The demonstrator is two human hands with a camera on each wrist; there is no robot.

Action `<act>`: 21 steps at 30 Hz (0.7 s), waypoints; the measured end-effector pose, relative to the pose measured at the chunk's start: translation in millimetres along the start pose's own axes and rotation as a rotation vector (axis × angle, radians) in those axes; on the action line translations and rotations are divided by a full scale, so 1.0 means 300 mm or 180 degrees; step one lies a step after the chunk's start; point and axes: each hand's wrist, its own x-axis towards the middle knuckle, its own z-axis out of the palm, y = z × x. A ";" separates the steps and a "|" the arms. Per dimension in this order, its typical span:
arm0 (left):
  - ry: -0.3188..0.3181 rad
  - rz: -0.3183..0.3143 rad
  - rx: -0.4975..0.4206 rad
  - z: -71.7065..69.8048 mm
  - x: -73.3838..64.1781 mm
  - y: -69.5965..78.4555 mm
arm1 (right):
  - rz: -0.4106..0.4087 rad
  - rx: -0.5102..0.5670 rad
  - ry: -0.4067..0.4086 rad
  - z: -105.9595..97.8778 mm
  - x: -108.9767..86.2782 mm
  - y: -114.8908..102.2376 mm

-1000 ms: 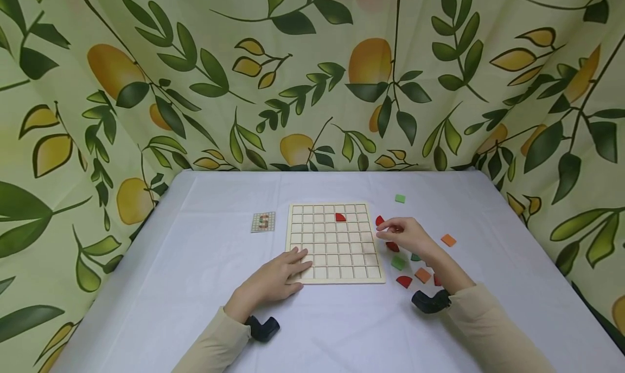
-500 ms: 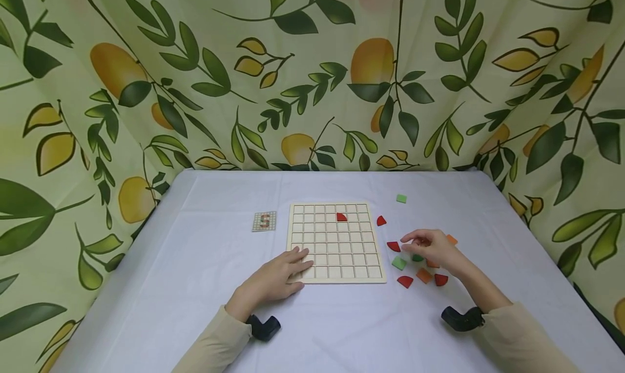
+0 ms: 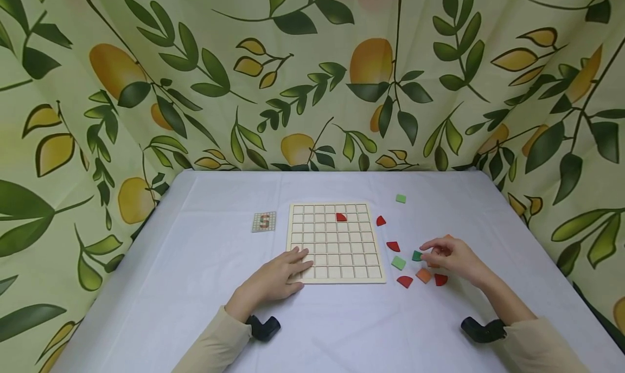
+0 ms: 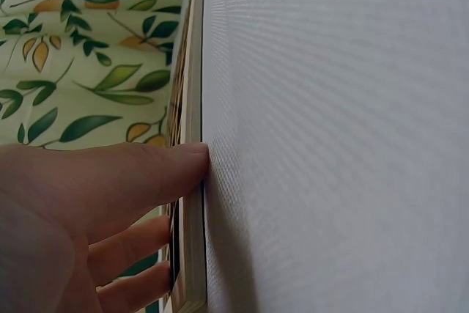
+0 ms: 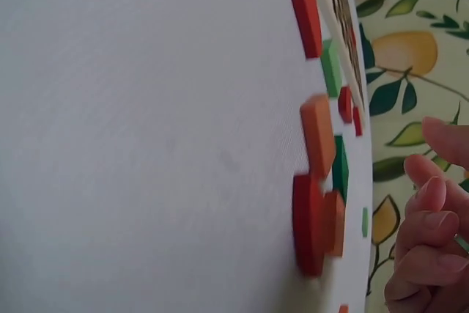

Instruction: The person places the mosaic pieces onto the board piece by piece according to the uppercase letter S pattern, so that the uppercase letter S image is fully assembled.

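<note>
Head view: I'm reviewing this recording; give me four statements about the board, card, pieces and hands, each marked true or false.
1. The left hand rests on the pale wooden grid board. True.
2. Three red quarter-circle pieces lie on the board. False: only one red quarter-circle piece does.
3. The small square gridded card lies right of the board. False: it lies left.
4. A dark green piece lies near the right hand. True.

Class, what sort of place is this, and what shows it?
Probably a curtained-off tabletop activity area: patterned cloth hangs on three sides of a white-covered table, where a wooden grid board and loose coloured pieces lie.
</note>
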 end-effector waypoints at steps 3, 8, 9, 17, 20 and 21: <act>0.0003 0.0005 -0.0008 0.000 0.001 0.000 | 0.0039 -0.0001 0.0032 -0.016 -0.012 0.028; 0.0013 0.0007 -0.0018 0.001 -0.002 -0.001 | 0.0059 -0.0033 -0.0010 -0.036 -0.021 0.073; 0.0011 0.0005 -0.0027 0.001 -0.002 -0.001 | 0.0084 -0.0032 -0.0022 -0.037 -0.023 0.079; 0.0005 0.0019 0.0007 -0.004 -0.006 -0.002 | 0.0181 -0.0026 -0.0013 -0.033 -0.034 0.109; -0.0006 0.0016 0.0013 -0.003 -0.004 -0.002 | 0.0142 -0.0075 -0.0010 -0.027 -0.033 0.118; -0.0013 0.0001 0.0003 -0.003 -0.003 -0.002 | 0.0143 -0.0075 -0.0011 -0.026 -0.032 0.119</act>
